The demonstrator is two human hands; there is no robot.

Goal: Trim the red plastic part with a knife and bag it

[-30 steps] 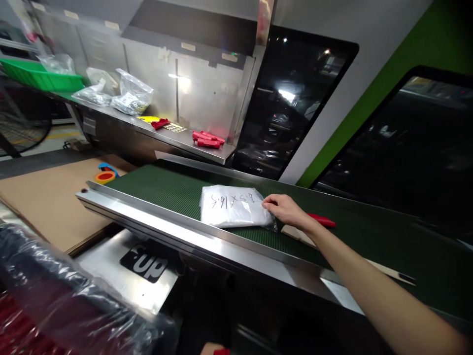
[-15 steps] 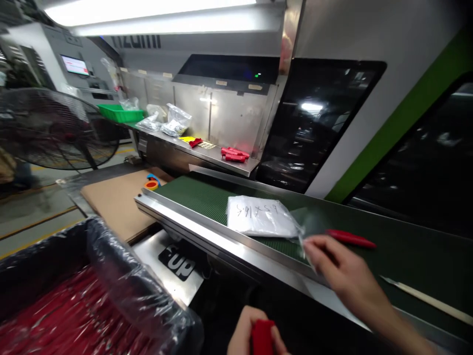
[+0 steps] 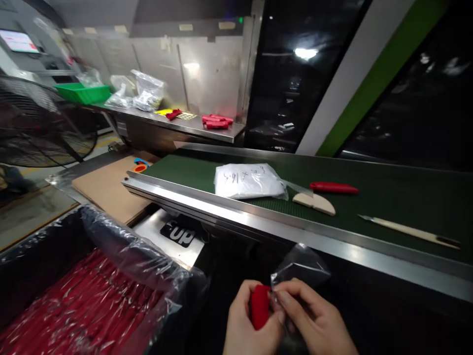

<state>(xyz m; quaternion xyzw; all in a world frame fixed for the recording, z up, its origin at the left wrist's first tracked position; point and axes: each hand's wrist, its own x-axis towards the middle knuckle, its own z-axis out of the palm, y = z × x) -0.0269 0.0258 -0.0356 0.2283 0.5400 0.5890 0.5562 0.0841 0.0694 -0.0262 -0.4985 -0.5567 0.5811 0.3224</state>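
Red plastic part (image 3: 259, 305), small and rounded at its top, sits low in the middle of the view, gripped in the left hand (image 3: 248, 323) with the fingers curled around its lower end. Touching it on its right side is a clear plastic bag (image 3: 300, 267), thin and crinkled, which rises up and to the right from the part. The right hand (image 3: 314, 320) pinches the bag's lower edge between thumb and fingertips, right against the part, so both hands meet around it.

Behind the hands runs a green conveyor belt (image 3: 388, 197) with a steel rail along its near edge. On the belt lie a white packet (image 3: 248, 181) with handwriting on it, a red-handled knife (image 3: 325, 187) just to its right, a pale half-round piece (image 3: 315, 203) near the knife, and a long slim tool (image 3: 410, 230) well apart toward the right end. At lower left stands a dark bin (image 3: 55, 236) lined with clear film and filled with red pieces (image 3: 81, 305). A steel shelf (image 3: 207, 132) further back holds more red parts (image 3: 216, 121), filled bags (image 3: 148, 93) and a green tray (image 3: 82, 92)
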